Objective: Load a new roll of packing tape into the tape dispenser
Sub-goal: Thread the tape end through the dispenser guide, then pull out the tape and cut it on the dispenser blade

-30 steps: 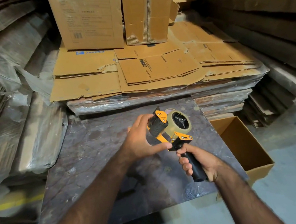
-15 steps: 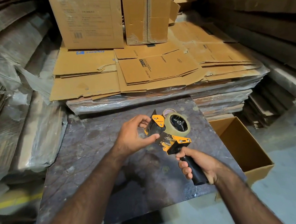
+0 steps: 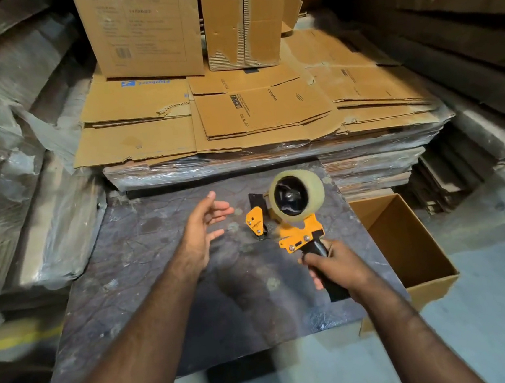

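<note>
An orange and black tape dispenser (image 3: 295, 233) is held over the dark stone table (image 3: 150, 293), right of centre. A roll of clear packing tape (image 3: 305, 192) sits on its black hub. My right hand (image 3: 335, 265) grips the black handle from below. My left hand (image 3: 202, 227) hovers just left of the dispenser's front end with fingers spread, touching nothing. The orange front plate (image 3: 255, 222) and black blade guard point toward that hand.
An open cardboard box (image 3: 404, 238) stands on the floor against the table's right side. Flattened cartons (image 3: 237, 115) on a wrapped stack lie behind the table, with upright boxes (image 3: 143, 29) further back. Plastic-wrapped cardboard bundles (image 3: 32, 228) crowd the left.
My left hand has let go of the dispenser's front and drawn back to the left, opening. My right hand has swung the dispenser rightward, turning the roll's open side toward me.
</note>
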Demonstrator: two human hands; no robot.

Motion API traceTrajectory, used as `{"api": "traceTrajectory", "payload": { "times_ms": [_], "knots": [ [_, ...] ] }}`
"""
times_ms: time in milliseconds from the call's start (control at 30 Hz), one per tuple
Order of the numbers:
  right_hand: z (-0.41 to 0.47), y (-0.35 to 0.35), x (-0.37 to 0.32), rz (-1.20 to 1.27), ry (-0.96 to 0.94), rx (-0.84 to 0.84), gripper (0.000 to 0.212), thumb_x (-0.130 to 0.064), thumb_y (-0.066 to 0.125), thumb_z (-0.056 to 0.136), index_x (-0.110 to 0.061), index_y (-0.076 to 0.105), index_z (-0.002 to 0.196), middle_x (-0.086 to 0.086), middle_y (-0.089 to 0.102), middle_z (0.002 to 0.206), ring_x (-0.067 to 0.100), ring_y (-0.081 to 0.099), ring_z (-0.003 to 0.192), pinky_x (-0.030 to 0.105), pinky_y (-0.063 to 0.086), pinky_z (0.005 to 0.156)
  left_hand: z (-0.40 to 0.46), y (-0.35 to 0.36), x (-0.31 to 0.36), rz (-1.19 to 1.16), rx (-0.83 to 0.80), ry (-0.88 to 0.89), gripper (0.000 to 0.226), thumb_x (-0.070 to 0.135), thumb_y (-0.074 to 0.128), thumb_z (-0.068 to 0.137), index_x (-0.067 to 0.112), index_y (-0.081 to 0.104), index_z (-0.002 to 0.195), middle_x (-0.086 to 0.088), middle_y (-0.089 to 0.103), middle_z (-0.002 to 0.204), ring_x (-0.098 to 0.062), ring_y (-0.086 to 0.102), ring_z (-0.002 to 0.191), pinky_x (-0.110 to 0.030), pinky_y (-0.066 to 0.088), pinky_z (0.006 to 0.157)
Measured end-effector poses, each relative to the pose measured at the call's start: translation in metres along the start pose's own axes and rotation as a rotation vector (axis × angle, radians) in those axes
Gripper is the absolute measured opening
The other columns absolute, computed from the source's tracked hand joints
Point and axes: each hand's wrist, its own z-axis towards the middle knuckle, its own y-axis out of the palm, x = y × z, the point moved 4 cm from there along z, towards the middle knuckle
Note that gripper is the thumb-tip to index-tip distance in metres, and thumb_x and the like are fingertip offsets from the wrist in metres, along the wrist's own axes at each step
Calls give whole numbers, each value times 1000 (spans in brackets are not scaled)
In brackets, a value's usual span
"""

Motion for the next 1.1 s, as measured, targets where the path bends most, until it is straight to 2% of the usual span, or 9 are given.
{"api": "traceTrajectory", "payload": {
  "times_ms": [67,133,267,433,567,733,900,1033,1100],
  "knots": [
    [9,-10,4,-221,-53,85,28,-39,73,71,-21,64,90,8,70,74,32,67,64,47,59,69,-1,2,-7,22,-2,-29,44,57,51,89,17,70,93,-3,77,103,-15,63,100,-44,39,92],
    [15,-13,7,-401,-68,92,40,-50,63,65,-33,60,101,7,75,93,31,73,83,49,60,80,-2,5,-13,35,4,-52,40,51,50,95,17,70,91,-2,75,102,-15,61,98,-44,39,92],
    [14,-11,-3,-720,-138,183,44,-40,60,90,-26,50,131,13,71,114,38,66,108,41,53,86,-8,9,-19,33,46,-60,40,50,52,95,16,71,93,-5,74,108,-15,61,97,-43,41,91],
    [16,-9,7,-893,-175,236,36,-45,54,94,-25,42,121,9,71,112,36,67,104,43,53,79,-22,18,-24,138,-11,-5,43,58,58,84,20,71,102,2,74,103,-18,65,101,-41,48,87],
    [14,-12,12,-980,-293,341,34,-41,57,93,-22,42,116,6,68,111,32,66,102,40,48,77,-30,36,-40,100,-107,-59,31,50,65,91,21,66,104,2,75,97,-20,70,91,-43,57,85],
    [18,-14,16,-1153,-470,437,34,-30,64,79,-18,52,108,3,64,99,29,63,93,43,41,76,-32,47,-58,140,-64,-161,52,59,68,85,16,71,114,-6,78,107,-24,75,99,-46,58,88],
    [11,-11,15,-1220,-629,485,36,-15,60,77,-14,57,112,6,63,110,30,61,101,49,43,94,-38,47,-70,151,-23,-127,45,44,79,81,11,74,111,-14,78,106,-23,75,86,-29,57,63],
    [20,-16,26,-1217,-573,511,53,-15,71,77,-9,59,129,11,64,133,31,59,124,54,43,103,-41,48,-73,135,-35,-75,51,42,87,71,11,74,110,-17,77,106,-30,73,94,-44,56,85],
    [24,-19,28,-1233,-552,492,52,-15,74,74,-11,59,124,11,66,127,32,61,119,52,46,97,-42,50,-72,148,-40,-52,52,41,87,71,9,73,110,-17,77,104,-33,73,96,-45,56,89]
  ]
}}
